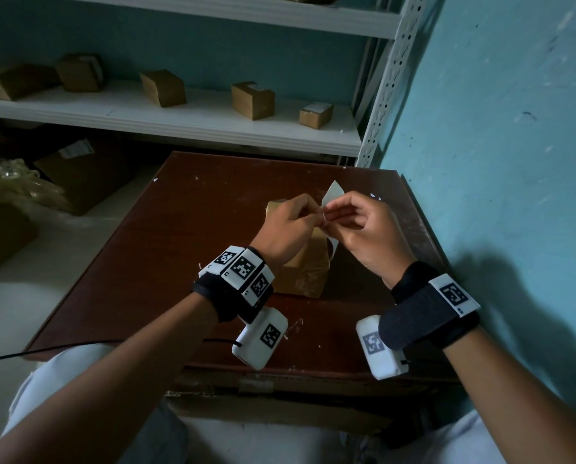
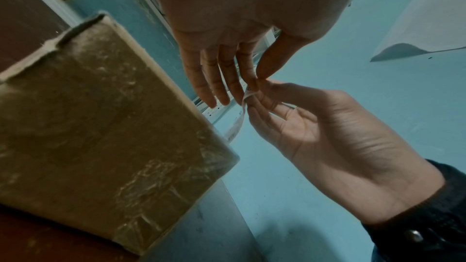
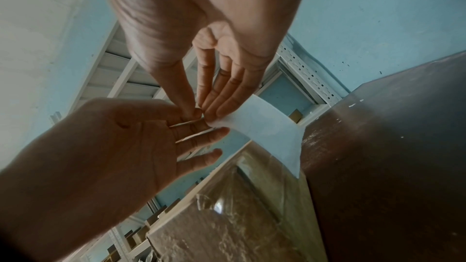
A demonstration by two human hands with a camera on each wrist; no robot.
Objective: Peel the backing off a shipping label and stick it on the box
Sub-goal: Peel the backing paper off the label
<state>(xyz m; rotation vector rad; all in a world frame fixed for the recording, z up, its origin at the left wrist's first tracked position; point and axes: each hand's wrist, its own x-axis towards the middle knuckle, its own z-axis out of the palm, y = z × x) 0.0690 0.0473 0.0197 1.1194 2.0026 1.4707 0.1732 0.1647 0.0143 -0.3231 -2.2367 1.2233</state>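
Both hands on the label, above the box.

I see my left hand [image 1: 288, 226] and right hand [image 1: 363, 229] pinching one corner of the white shipping label [image 3: 267, 127] with thumb and fingertips; it hangs just over the taped cardboard box [image 1: 305, 266] at mid-table [image 1: 146, 262].

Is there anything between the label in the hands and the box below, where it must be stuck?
Nothing visible blocks it. The label is pinched by the left hand and right hand just above the box on the table; only air lies between them.
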